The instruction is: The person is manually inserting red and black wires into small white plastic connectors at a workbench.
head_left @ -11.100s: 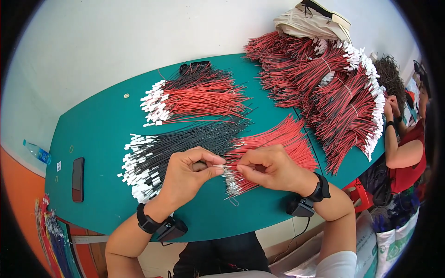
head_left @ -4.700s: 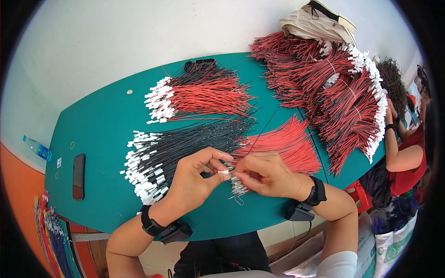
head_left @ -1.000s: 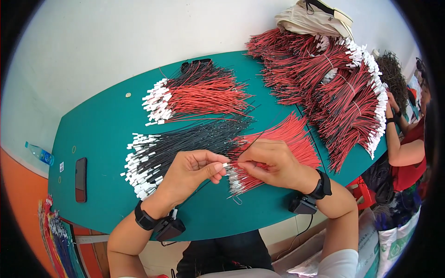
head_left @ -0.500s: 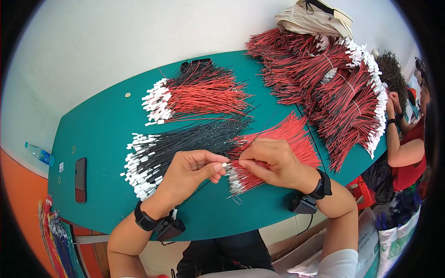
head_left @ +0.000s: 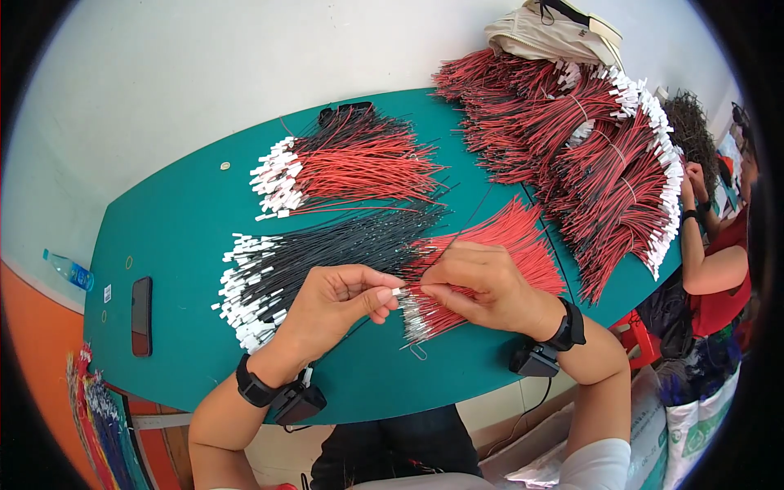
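Observation:
My left hand (head_left: pixel 339 306) pinches a small white plastic connector (head_left: pixel 398 291) between thumb and fingers. Close beside it, my right hand (head_left: pixel 482 286) is closed on a thin red wire (head_left: pixel 414 285) whose end meets the connector; whether it is fully inside cannot be made out. A dark wire (head_left: pixel 474 214) sticks up past the right hand's knuckles. Under and behind the right hand lies a fan of loose red wires (head_left: pixel 523 245) with silvery terminals at their near left end. Black wires (head_left: pixel 335 249) with white connectors spread out beyond my left hand.
Red-and-black wires with white connectors (head_left: pixel 367 167) lie farther back on the green table (head_left: pixel 196 269). A large tied heap (head_left: pixel 563 131) fills the far right, a beige bag (head_left: pixel 551 37) behind it. A phone (head_left: pixel 142 317) lies left. Another person's arm (head_left: pixel 706 261) is at right.
Both hands stay almost in place. The dark wire above my right hand now shows more clearly, and a red wire is visible between the two hands.

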Action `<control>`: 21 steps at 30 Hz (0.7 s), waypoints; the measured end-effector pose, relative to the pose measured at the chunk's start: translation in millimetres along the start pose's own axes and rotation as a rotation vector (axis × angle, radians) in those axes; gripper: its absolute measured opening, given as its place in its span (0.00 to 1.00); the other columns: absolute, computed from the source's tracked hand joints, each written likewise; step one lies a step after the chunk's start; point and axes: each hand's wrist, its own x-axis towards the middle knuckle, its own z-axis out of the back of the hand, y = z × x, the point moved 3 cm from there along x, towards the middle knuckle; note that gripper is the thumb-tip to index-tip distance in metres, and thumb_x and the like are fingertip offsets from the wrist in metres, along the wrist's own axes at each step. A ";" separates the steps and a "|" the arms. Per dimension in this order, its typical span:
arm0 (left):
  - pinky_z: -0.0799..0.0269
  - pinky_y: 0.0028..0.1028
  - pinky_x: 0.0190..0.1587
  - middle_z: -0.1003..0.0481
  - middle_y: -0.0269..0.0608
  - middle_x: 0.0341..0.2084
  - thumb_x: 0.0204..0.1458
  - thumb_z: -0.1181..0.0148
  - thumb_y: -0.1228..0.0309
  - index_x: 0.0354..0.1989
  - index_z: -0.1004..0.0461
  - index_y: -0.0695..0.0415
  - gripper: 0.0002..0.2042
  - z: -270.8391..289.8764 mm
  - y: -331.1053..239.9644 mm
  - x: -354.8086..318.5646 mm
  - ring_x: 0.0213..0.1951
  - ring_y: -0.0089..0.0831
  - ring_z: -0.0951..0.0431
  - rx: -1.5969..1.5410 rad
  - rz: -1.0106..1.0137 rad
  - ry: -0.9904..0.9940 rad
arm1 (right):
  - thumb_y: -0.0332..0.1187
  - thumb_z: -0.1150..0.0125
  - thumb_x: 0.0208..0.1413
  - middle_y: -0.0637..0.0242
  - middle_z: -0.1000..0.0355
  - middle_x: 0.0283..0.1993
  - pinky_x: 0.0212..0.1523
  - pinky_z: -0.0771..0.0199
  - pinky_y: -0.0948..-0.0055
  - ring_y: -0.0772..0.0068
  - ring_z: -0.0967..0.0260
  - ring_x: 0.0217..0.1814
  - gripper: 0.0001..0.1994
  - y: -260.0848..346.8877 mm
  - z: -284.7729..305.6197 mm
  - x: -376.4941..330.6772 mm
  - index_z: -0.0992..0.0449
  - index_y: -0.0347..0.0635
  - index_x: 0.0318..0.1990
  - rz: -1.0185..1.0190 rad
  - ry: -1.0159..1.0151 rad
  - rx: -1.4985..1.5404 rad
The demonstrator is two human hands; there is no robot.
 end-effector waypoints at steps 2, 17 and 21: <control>0.26 0.20 0.37 0.21 0.40 0.30 0.57 0.41 0.76 0.44 0.22 0.66 0.09 0.1 0.1 0.1 0.30 0.21 0.23 -0.001 0.000 0.002 | 0.23 0.34 0.48 0.63 0.28 0.26 0.29 0.32 0.67 0.62 0.30 0.27 0.04 0.5 0.4 0.0 0.23 0.38 0.32 -0.004 0.003 -0.003; 0.26 0.21 0.37 0.21 0.40 0.30 0.57 0.41 0.76 0.44 0.22 0.67 0.09 -1.3 0.3 -1.2 0.31 0.21 0.23 0.038 -0.006 0.021 | 0.23 0.34 0.48 0.63 0.28 0.25 0.26 0.32 0.68 0.63 0.30 0.26 0.04 -1.9 -1.8 -1.7 0.22 0.38 0.31 -0.026 0.038 0.028; 0.26 0.20 0.37 0.21 0.40 0.30 0.57 0.40 0.76 0.44 0.22 0.66 0.09 -2.2 0.8 -1.9 0.31 0.21 0.24 0.053 -0.027 0.009 | 0.27 0.35 0.48 0.60 0.29 0.26 0.27 0.31 0.62 0.58 0.30 0.28 0.03 -1.0 -1.6 -2.5 0.23 0.40 0.30 -0.076 0.065 0.049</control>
